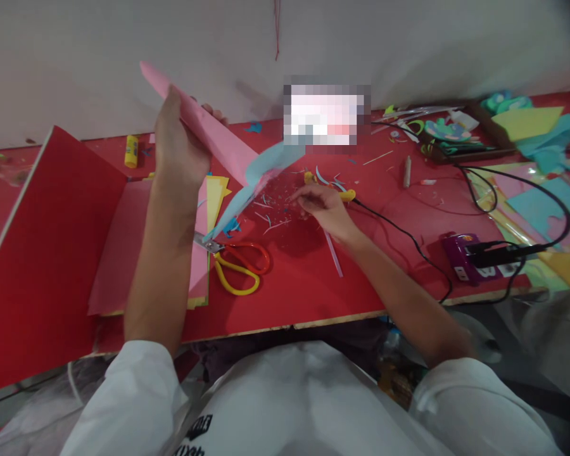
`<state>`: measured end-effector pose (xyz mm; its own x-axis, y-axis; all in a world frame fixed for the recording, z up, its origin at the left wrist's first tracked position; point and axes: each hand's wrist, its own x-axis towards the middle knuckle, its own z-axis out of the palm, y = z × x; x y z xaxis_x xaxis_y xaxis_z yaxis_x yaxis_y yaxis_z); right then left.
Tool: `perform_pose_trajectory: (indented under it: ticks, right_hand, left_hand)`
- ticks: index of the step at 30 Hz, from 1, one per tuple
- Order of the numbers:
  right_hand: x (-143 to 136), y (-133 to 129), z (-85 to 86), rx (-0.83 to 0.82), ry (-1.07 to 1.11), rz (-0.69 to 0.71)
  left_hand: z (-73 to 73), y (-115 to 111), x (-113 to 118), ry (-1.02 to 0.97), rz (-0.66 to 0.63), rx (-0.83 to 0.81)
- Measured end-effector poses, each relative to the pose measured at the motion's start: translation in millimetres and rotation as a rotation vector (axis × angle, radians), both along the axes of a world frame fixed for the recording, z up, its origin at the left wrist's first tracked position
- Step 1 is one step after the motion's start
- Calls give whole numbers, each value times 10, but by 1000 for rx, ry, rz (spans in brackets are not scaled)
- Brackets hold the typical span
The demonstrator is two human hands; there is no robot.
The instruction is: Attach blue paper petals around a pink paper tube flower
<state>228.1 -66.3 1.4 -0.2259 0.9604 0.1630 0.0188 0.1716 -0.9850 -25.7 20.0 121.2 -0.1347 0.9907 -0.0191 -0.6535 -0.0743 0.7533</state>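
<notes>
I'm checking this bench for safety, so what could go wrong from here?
The right forearm could snag the black cord beside it and drag the yellow tool near the right hand. The lower end of the blue paper appears close to the scissors and might catch on them. The pink paper may crease if the left hand squeezes harder.

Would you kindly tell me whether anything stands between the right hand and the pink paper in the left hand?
Nothing visible blocks the right hand from the lower end of the pink paper; the scraps seen between them appear to lie on the red table. Light blue paper flanks that end.
</notes>
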Motion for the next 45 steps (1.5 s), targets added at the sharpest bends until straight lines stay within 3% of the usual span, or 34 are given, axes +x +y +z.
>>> perform_pose_trajectory:
  ticks: [11, 18, 23, 31, 40, 45]
  right_hand:
    - [-12, -30, 48, -40, 112, -9]
    - [-99, -187, 207, -75, 246, 171]
    - [-178, -257, 182, -217, 397, 296]
    - [-210, -317, 260, -367, 515, 302]
    - [-181, -343, 282, -385, 589, 322]
    - [-169, -335, 252, -371, 524, 289]
  left_hand:
    - [-58, 10, -8, -31, -72, 9]
    - [-44, -58, 155, -15, 18, 57]
    - [-94, -129, 330, -38, 32, 149]
    - [-176, -193, 488, 7, -24, 113]
    - [-199, -248, 629, -93, -15, 51]
    - [-227, -256, 642, -88, -36, 49]
